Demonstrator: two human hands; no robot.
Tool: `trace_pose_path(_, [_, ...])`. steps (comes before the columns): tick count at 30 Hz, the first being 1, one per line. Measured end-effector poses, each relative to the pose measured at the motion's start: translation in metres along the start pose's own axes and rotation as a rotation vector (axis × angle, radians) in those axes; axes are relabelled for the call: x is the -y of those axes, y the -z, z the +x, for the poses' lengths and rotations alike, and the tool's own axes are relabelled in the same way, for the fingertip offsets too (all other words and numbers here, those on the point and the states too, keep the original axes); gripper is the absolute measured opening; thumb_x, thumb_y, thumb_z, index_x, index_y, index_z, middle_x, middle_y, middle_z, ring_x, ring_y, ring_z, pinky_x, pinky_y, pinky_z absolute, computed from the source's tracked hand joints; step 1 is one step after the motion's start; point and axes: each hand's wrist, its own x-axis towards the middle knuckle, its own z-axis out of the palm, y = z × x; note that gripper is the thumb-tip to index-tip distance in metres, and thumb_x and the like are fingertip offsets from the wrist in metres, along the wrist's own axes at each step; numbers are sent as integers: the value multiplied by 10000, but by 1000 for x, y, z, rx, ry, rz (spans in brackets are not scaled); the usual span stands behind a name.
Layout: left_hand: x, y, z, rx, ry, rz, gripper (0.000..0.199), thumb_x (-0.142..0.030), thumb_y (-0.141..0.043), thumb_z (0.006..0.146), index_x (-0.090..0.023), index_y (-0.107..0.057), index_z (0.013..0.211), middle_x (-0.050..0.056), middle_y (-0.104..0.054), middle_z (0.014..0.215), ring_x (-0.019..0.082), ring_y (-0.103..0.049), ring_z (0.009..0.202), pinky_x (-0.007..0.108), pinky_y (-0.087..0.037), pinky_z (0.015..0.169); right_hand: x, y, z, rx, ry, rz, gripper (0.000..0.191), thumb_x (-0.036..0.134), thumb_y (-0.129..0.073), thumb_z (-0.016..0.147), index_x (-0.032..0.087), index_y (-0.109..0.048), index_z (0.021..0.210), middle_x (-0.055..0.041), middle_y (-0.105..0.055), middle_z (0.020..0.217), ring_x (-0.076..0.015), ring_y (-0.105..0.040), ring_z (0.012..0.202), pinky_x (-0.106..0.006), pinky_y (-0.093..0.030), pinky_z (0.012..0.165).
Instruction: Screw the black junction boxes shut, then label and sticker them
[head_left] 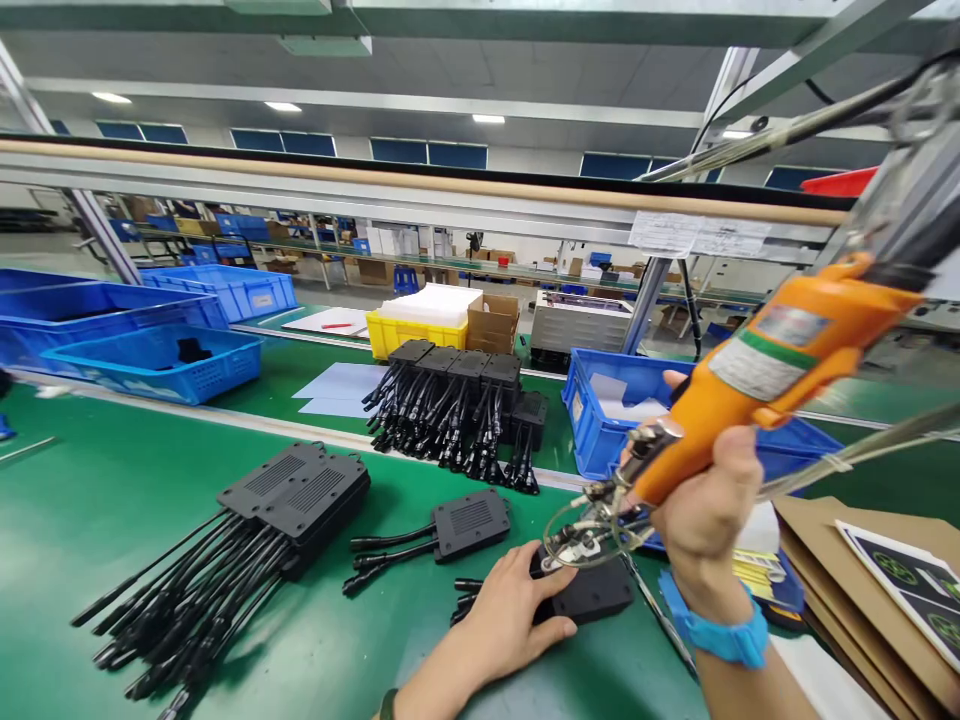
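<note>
My right hand (709, 500) is wrapped round an orange power screwdriver (757, 380), whose tip points down and left at a black box (596, 590) with short cables. On that box lies my left hand (514, 610), its fingers spread, with the fingertips beside the tool's metal end. Another black box (471, 522) with cables rests just left of them on the green table (315, 640). Farther left is a stack of black boxes (296, 490) with many cables. The exact contact at the tool's tip is hidden by wires and metal parts.
More cabled boxes (465, 380) are piled behind. Blue bins stand at the left (161, 365) and right (592, 420), with a yellow bin (420, 335) between them. Cardboard sheets (847, 590) lie at the right. Hoses and a metal frame rise at the upper right.
</note>
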Motion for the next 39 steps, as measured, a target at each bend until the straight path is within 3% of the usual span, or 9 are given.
trace_pose_path(3, [1,2,-1,26,1,17,645,-461,-692,860,-382,-431,1443,114,-457,1453,357,-443,1317,520,-386,1069,-20,-12,-7,50,-61,36,414,570,-491,869,194,-600,735,-4,-595,623,-121,-509,408,-243,-414,345])
trace_pose_path(8, [0,3,0,54,32,59,636,-479,-663,881,-408,-399,1455,124,-555,1321,359,-521,1242,505,-435,1020,-41,-23,-20,134,-104,-4,450,560,-448,887,167,-639,990,25,-561,563,-133,-516,391,-245,-424,333])
trace_pose_path(10, [-2,3,0,58,48,71,636,-480,-668,877,-413,-402,1452,120,-572,1276,358,-542,1213,497,-442,1012,-45,-25,-21,140,-84,-31,467,569,-436,886,166,-636,1013,28,-563,543,-130,-496,363,-241,-411,313])
trace_pose_path(14, [-4,3,0,60,61,67,636,-495,-674,868,-437,-407,1442,97,-596,1198,344,-573,1157,487,-455,995,-48,-26,-21,149,-68,-54,450,576,-438,880,184,-635,975,35,-556,515,-134,-497,356,-238,-412,308])
trace_pose_path(26, [-3,5,1,63,52,13,646,-468,-708,848,-401,-439,1432,102,-585,1315,360,-520,1237,508,-461,990,-45,-22,-22,132,-123,-67,422,525,-428,869,180,-635,995,23,-555,536,-143,-500,364,-256,-414,327])
trace_pose_path(39, [-3,4,2,69,55,3,625,-454,-692,860,-379,-451,1432,99,-567,1381,340,-539,1238,499,-428,1033,-60,-20,-35,204,-80,-41,387,556,-418,868,215,-577,777,17,-546,511,-145,-480,373,-264,-390,337])
